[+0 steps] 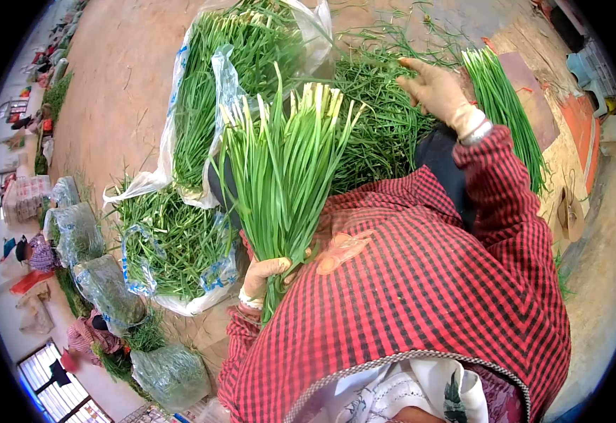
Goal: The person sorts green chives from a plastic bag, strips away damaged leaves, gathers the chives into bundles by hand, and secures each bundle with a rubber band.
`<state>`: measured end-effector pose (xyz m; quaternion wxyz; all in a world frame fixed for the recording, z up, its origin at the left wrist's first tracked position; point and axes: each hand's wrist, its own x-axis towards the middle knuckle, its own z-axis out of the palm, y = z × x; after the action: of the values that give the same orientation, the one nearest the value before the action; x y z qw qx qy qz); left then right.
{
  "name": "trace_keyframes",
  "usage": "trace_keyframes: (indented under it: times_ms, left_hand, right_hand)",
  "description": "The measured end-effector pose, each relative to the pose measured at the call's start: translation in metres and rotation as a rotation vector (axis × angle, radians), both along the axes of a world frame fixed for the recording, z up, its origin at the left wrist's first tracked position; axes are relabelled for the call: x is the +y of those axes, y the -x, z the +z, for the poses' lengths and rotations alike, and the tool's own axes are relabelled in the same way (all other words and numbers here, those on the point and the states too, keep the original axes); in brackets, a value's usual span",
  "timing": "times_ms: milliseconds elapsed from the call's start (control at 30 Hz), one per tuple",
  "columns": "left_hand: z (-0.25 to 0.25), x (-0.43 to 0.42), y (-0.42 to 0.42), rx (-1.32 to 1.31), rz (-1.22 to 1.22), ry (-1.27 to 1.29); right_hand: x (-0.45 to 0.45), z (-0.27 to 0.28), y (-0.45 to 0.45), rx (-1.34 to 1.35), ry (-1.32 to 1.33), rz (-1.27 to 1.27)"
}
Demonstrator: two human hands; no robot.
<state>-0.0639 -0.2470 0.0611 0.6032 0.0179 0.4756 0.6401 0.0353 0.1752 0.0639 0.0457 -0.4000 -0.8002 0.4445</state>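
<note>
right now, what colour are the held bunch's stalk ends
Stalk ends: whitish to pale green; head view.

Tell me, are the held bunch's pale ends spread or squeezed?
Spread: the bunch fans out toward its pale ends, narrowing where the left hand grips it.

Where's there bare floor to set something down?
Roomiest: reddish floor left of the open bag of greens, with a few stray stalks. Also pale floor at lower right, beyond the checked garment. Crowded: the middle, where the left hand holds a bundle and loose greens lie near the right hand.
</note>
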Motion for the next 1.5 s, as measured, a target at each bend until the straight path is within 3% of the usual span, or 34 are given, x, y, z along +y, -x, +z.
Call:
trace_keyframes:
  times_ms: [67,133,167,333,433,567,600,633,700,833,967,1033,1100,1133,1167,1233,1300,1367,1433,1500]
  left_hand:
    - [0.004,0.007,0.001,0.046,-0.022,0.008]
    - [0.001,0.011,0.004,0.109,-0.079,0.016]
    - [-0.002,0.010,0.006,0.112,-0.083,0.014]
    - [-0.001,0.001,0.004,0.134,-0.047,0.128]
    - [0.000,-0.005,-0.001,0.212,-0.021,0.156]
    - [-0.010,-0.006,0.001,0.218,-0.072,0.187]
    - [-0.008,-0.002,-0.002,0.221,-0.045,0.153]
    - [-0.009,-0.001,-0.002,0.217,-0.046,0.154]
    - [-0.011,0.000,-0.002,0.220,-0.073,0.170]
    - [-0.013,0.003,0.002,0.234,-0.126,0.203]
    - [-0.007,0.000,0.002,0.246,-0.117,0.156]
    - [-0.003,-0.003,0.002,0.243,-0.122,0.146]
    - [0.003,-0.007,0.005,0.227,-0.152,0.164]
    - [0.004,-0.007,0.007,0.235,-0.166,0.159]
    - [0.003,-0.005,0.007,0.236,-0.163,0.154]
    - [0.001,-0.004,0.006,0.218,-0.157,0.155]
    - [0.001,0.000,0.007,0.202,-0.187,0.145]
    - [0.002,0.004,0.010,0.189,-0.214,0.134]
    - [0.006,0.005,0.009,0.216,-0.239,0.109]
    - [0.004,0.004,0.009,0.229,-0.213,0.086]
  right_hand:
    - [-0.038,0.022,0.002,0.103,0.088,0.223]
    - [-0.064,0.030,0.004,0.135,0.440,0.360]
    - [-0.072,0.033,0.009,0.044,0.407,0.418]
    - [-0.074,-0.004,0.015,0.091,0.668,0.466]
    - [-0.050,-0.017,0.009,0.127,0.606,0.278]
    - [-0.009,-0.027,0.003,0.101,0.228,-0.024]
    - [-0.002,-0.013,-0.001,-0.095,0.032,0.022]
    - [-0.006,-0.010,-0.004,-0.099,0.034,0.021]
    - [-0.019,-0.004,-0.010,0.122,0.071,0.113]
    - [-0.072,0.008,-0.007,0.119,-0.210,0.567]
    - [-0.054,-0.024,0.002,0.222,-0.379,0.516]
    - [-0.022,-0.034,0.003,0.088,-0.350,0.317]
    - [0.014,-0.038,0.001,-0.151,-0.334,0.295]
    - [0.021,-0.034,0.000,-0.145,-0.132,0.405]
    - [0.017,-0.032,0.003,-0.145,-0.138,0.407]
    - [-0.006,-0.029,0.015,0.145,0.124,0.519]
    - [-0.023,-0.024,0.031,0.215,0.457,0.623]
    - [-0.046,-0.014,0.044,0.313,0.462,0.580]
    - [-0.049,-0.018,0.052,0.367,0.574,0.381]
    - [-0.041,-0.024,0.053,0.425,0.718,0.395]
